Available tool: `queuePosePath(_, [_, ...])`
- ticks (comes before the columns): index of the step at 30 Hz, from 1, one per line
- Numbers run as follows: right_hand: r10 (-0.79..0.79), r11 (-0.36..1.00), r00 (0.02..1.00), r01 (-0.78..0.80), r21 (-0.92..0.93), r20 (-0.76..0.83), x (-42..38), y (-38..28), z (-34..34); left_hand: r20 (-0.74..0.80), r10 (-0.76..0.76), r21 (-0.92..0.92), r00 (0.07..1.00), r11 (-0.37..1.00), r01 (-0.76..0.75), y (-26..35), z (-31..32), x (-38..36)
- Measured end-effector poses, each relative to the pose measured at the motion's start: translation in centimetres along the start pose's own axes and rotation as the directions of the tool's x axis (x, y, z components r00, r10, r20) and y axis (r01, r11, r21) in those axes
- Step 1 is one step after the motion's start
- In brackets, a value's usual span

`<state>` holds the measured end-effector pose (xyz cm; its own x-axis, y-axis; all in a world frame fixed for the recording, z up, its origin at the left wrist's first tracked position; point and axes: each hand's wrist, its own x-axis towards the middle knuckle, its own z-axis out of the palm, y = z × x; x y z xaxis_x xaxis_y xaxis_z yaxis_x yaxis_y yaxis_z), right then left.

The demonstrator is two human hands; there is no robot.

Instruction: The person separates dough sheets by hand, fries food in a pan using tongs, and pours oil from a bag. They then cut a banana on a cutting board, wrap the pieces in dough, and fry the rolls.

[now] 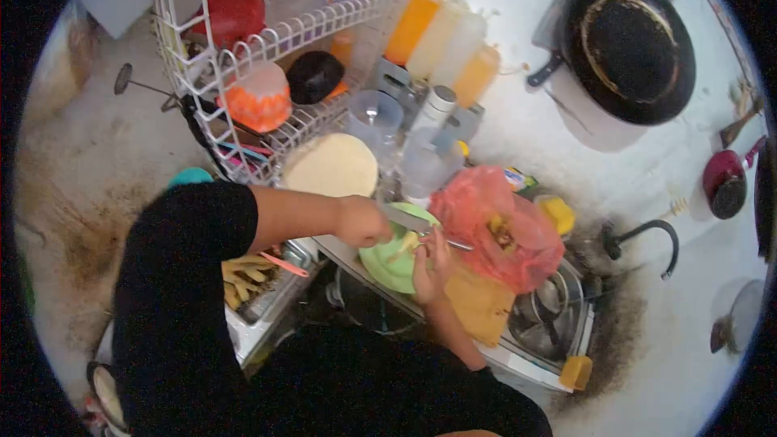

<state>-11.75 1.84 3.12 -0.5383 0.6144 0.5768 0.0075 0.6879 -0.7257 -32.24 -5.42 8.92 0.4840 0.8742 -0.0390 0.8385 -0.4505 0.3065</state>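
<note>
My left hand (364,221) is closed around the handle of a knife (407,219), whose blade points right over a green plate (380,261). My right hand (431,265) is at the plate's right side, fingers bent against a pale yellow piece of food (411,241) just under the blade. The kind of food is too small to make out. Beside my right hand lies a brown board or sheet (477,301). A red plastic bag (486,194) with yellowish bits inside sits just beyond the blade's tip.
A round cream-coloured lid or board (330,166) stands behind my left hand, before a white dish rack (283,48). Sauce bottles (413,26) and clear containers (374,117) line the back. At right is a sink (558,307) with a black faucet (647,231). Fried sticks (243,279) lie at left.
</note>
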Motion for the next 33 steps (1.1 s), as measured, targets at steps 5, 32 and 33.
queuePosePath(5, [-0.098, 0.994, 0.990, 0.103, -0.045, 0.101, 6.1, -3.1, 3.0, -0.479, -0.480, -0.295, 0.735, 0.877, 0.380, -5.1, 1.3, -0.9])
queuePosePath(32, [0.533, 0.706, 0.683, -0.684, 0.182, 0.499, 12.7, 4.3, 10.8, -0.380, -0.867, -0.925, 0.322, 0.358, -0.128, -9.9, 4.8, -2.8])
queuePosePath(33, [0.540, 0.666, 0.653, -0.717, 0.205, 0.531, 12.8, 3.7, 10.8, -0.376, -0.880, -0.927, 0.290, 0.352, -0.132, -10.0, 4.2, -3.3])
